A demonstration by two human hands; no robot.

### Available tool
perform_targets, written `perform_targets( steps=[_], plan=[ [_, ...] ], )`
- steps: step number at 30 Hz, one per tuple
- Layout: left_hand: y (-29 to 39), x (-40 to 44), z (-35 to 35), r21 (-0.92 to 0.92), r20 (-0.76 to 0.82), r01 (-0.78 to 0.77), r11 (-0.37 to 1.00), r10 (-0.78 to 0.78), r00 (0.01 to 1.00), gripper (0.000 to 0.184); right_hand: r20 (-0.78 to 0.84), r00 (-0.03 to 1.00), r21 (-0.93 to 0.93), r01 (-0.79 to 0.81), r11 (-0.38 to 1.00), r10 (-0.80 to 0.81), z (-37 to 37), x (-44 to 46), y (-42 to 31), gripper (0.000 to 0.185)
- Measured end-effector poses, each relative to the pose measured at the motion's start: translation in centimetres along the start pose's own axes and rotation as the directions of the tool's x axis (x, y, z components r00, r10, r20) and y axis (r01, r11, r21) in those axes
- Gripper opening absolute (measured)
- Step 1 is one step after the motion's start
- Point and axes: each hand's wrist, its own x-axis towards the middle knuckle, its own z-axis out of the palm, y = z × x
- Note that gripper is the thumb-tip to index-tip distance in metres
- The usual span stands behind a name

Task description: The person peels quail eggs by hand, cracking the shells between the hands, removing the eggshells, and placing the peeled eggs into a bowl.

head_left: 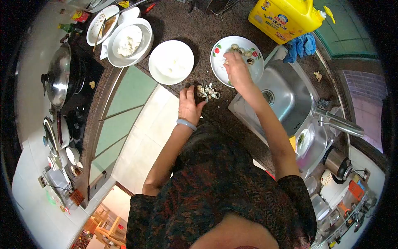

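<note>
My right hand (239,74) reaches over a white plate (219,74) with a red and green floral rim. Its fingers are bent and pressed together, and a pale bit shows at the fingertips, too small to name. Just past them, several speckled quail eggs (247,53) lie on the plate. My left hand (189,106), with a pale bangle (186,123) at the wrist, rests at the counter edge with fingers stretched out and apart. Beside its fingers is a small heap of broken eggshells (208,92). A white bowl (171,46) beyond it holds a few whitish pieces, probably peeled eggs.
A steel sink (286,87) with a faucet (340,123) lies right of the plate. Behind stand a yellow jug (282,20) and a blue cloth (302,46). Nested bowls (147,52) with white food are at the left, near a wok (59,79) on the stove.
</note>
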Motion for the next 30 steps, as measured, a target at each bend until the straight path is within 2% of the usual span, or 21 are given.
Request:
perform_targets(
  steps=[2, 5, 9, 12, 14, 15, 16, 18, 19, 21, 23, 26, 28, 30],
  plan=[
    [0.3, 0.2, 0.4, 0.028, 0.089, 0.056, 0.998, -0.059, 0.994, 0.067, -0.069, 0.997, 0.205, -0.024, 0.979, 0.039, -2.3, -1.1, -1.9, 0.028],
    [-1.1, 1.0, 2.4, 0.008, 0.075, -0.048, 0.999, 0.048, 0.996, 0.065, -0.12, 0.992, 0.298, 0.011, 0.954, 0.026, -4.4, -4.3, -5.0, 0.031],
    [-0.8, 3.3, 3.5, -0.036, 0.009, -0.103, 0.994, 0.104, 0.995, 0.057, -0.109, 0.993, 0.283, 0.066, 0.957, -0.036, -3.2, -9.7, -7.1, 0.029],
    [-0.7, 4.1, 3.8, -0.088, -0.051, -0.131, 0.987, 0.127, 0.991, 0.056, -0.052, 0.997, 0.254, 0.066, 0.965, -0.055, 0.2, -12.8, -5.5, 0.029],
    [-0.4, 4.2, 3.0, -0.111, -0.083, -0.057, 0.992, 0.048, 0.995, 0.055, 0.134, 0.984, 0.153, 0.098, 0.983, -0.119, 1.2, -13.0, -4.5, 0.027],
    [-0.2, 3.9, 2.2, -0.046, -0.177, -0.115, 0.992, 0.105, 0.979, 0.052, 0.088, 0.988, 0.177, 0.107, 0.978, -0.124, 1.2, -12.9, -4.8, 0.028],
    [0.0, 3.2, 1.4, -0.115, -0.146, -0.035, 0.993, 0.018, 0.989, 0.049, 0.092, 0.989, 0.186, 0.1, 0.978, -0.118, 1.1, -13.2, -5.4, 0.028],
    [-0.5, 2.3, 0.2, -0.113, -0.17, -0.047, 0.993, 0.027, 0.985, 0.045, -0.107, 0.989, 0.322, 0.134, 0.937, -0.104, -0.2, -12.0, -7.1, 0.03],
    [-0.7, 1.7, -0.2, -0.117, -0.179, -0.045, 0.992, 0.023, 0.984, 0.04, -0.103, 0.989, 0.324, 0.134, 0.936, -0.106, 0.3, -12.2, -6.4, 0.03],
    [-0.7, 0.4, -0.8, -0.123, -0.106, 0.041, 0.992, -0.054, 0.993, 0.036, 0.045, 0.987, 0.159, 0.145, 0.977, -0.154, 1.8, -12.3, -4.7, 0.032],
    [-0.7, -0.1, -1.4, -0.117, -0.098, 0.082, 0.99, -0.093, 0.991, 0.035, 0.051, 0.989, 0.173, 0.129, 0.976, -0.14, 2.1, -11.9, -4.4, 0.032],
    [-0.7, -1.5, -1.9, -0.211, -0.055, 0.126, 0.969, -0.141, 0.989, 0.032, 0.053, 0.992, 0.219, 0.101, 0.97, -0.115, 1.8, -11.7, -5.0, 0.032],
    [-1.5, -2.4, -1.8, -0.189, -0.098, 0.125, 0.974, -0.145, 0.984, 0.033, 0.08, 0.996, 0.249, 0.005, 0.969, -0.026, 1.7, -11.5, -5.5, 0.031],
    [-1.5, -2.9, -2.1, -0.204, -0.086, 0.151, 0.967, -0.172, 0.981, 0.032, 0.045, 0.995, 0.269, 0.071, 0.96, -0.086, 1.9, -11.5, -5.6, 0.032]
  ],
)
